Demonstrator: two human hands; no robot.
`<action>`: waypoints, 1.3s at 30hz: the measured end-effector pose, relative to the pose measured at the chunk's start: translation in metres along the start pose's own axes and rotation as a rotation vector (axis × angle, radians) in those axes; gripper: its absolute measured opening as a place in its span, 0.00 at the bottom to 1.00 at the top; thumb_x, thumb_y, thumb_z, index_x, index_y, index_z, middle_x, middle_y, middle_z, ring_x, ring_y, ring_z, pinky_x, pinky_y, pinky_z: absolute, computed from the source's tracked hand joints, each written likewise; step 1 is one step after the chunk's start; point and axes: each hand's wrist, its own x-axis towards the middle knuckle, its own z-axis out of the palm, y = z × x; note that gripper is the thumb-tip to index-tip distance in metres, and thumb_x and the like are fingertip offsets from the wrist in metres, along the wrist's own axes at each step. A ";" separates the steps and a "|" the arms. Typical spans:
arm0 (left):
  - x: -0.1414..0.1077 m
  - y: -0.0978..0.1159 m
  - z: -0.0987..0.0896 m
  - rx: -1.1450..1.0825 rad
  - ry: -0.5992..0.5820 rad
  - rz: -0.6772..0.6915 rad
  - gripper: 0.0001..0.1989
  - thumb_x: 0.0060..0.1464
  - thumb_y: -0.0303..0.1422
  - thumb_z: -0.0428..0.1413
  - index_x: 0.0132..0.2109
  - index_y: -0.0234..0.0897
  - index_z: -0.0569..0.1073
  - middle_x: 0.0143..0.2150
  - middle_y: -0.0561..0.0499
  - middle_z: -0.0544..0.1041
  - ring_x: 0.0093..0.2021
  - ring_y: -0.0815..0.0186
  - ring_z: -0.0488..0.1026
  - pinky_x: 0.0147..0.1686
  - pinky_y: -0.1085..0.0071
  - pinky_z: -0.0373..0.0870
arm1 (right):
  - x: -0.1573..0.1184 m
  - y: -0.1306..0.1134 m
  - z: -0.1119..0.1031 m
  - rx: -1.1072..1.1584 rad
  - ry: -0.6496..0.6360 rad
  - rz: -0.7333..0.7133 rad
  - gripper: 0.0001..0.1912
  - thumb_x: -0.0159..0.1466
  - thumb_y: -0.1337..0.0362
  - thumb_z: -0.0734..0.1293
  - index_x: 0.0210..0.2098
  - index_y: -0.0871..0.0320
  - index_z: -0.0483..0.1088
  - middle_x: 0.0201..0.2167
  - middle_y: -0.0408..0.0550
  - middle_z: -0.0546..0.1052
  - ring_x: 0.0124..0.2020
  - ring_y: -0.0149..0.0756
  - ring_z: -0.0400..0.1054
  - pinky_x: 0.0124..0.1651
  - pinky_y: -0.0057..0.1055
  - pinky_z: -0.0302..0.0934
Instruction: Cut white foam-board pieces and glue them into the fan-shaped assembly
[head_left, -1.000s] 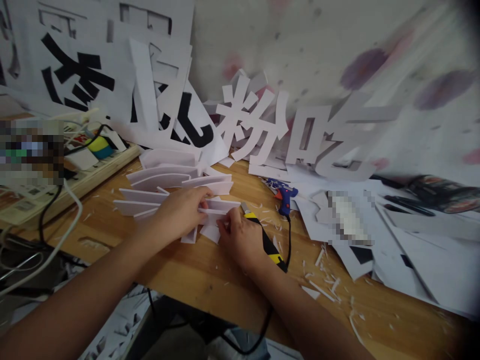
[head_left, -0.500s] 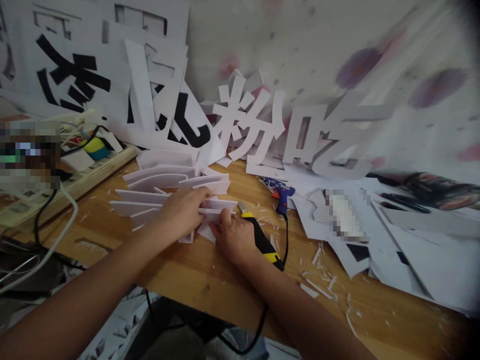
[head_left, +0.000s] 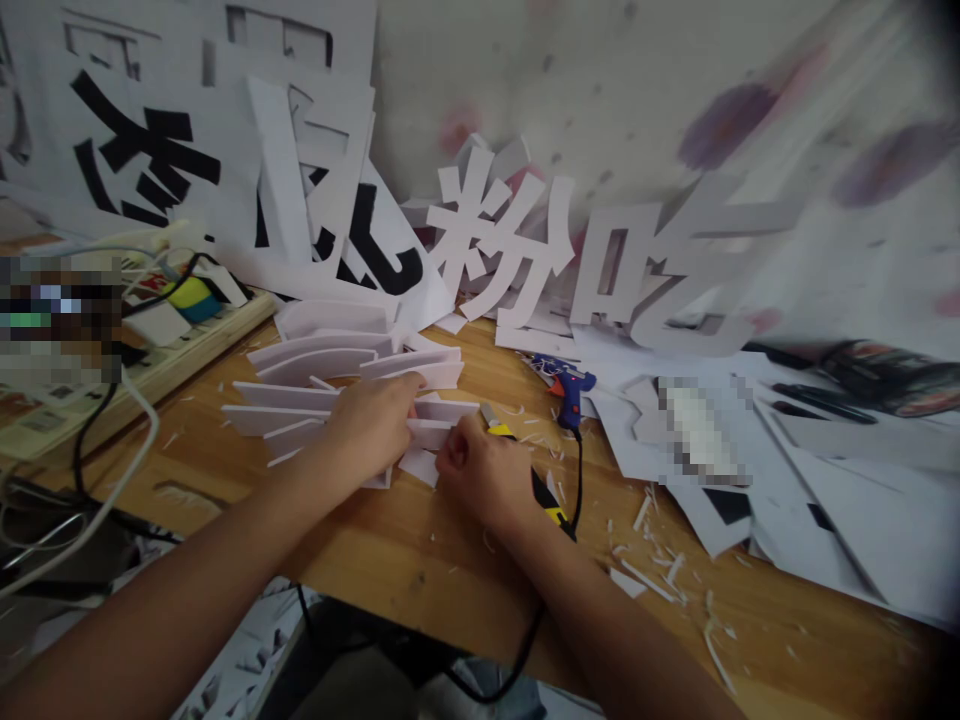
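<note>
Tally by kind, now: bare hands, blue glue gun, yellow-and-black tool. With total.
Bare left hand and right hand: 2
Blue glue gun: 1
Yellow-and-black tool, partly hidden: 1
Total: 4

Dim light falls on a wooden table (head_left: 360,540) before a pale backdrop (head_left: 600,90) with 2 purple blotches (head_left: 727,125).

Strips (head_left: 322,364) left of glue gun (head_left: 572,392)

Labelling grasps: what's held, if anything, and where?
Left hand and right hand are at an upright white strip, the right at its right end; whether either grips it cannot be told.
</note>
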 end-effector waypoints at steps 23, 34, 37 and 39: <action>-0.001 0.003 -0.005 -0.004 -0.023 0.045 0.21 0.47 0.26 0.57 0.50 0.42 0.70 0.35 0.54 0.78 0.38 0.60 0.74 0.36 0.68 0.64 | -0.009 0.021 -0.004 0.267 0.112 -0.297 0.16 0.65 0.65 0.60 0.51 0.52 0.71 0.32 0.45 0.78 0.33 0.34 0.70 0.33 0.28 0.58; -0.008 0.000 -0.010 -0.155 -0.036 0.134 0.18 0.45 0.30 0.62 0.46 0.42 0.74 0.38 0.54 0.79 0.40 0.62 0.74 0.39 0.68 0.66 | -0.018 0.010 -0.015 0.366 0.097 -0.243 0.11 0.62 0.72 0.62 0.41 0.56 0.73 0.38 0.49 0.76 0.37 0.36 0.70 0.38 0.30 0.63; -0.012 0.004 -0.013 -0.117 -0.010 0.158 0.17 0.47 0.28 0.60 0.46 0.43 0.75 0.37 0.54 0.80 0.41 0.61 0.73 0.41 0.67 0.65 | -0.020 0.005 -0.021 0.371 0.109 -0.259 0.12 0.62 0.73 0.60 0.40 0.57 0.73 0.36 0.49 0.75 0.37 0.36 0.69 0.39 0.31 0.63; -0.014 0.004 -0.016 -0.139 -0.012 0.177 0.17 0.47 0.28 0.60 0.46 0.46 0.75 0.36 0.55 0.80 0.40 0.61 0.73 0.40 0.68 0.65 | -0.021 0.004 -0.027 0.407 0.121 -0.270 0.12 0.62 0.73 0.60 0.39 0.57 0.73 0.33 0.49 0.74 0.35 0.36 0.69 0.38 0.30 0.62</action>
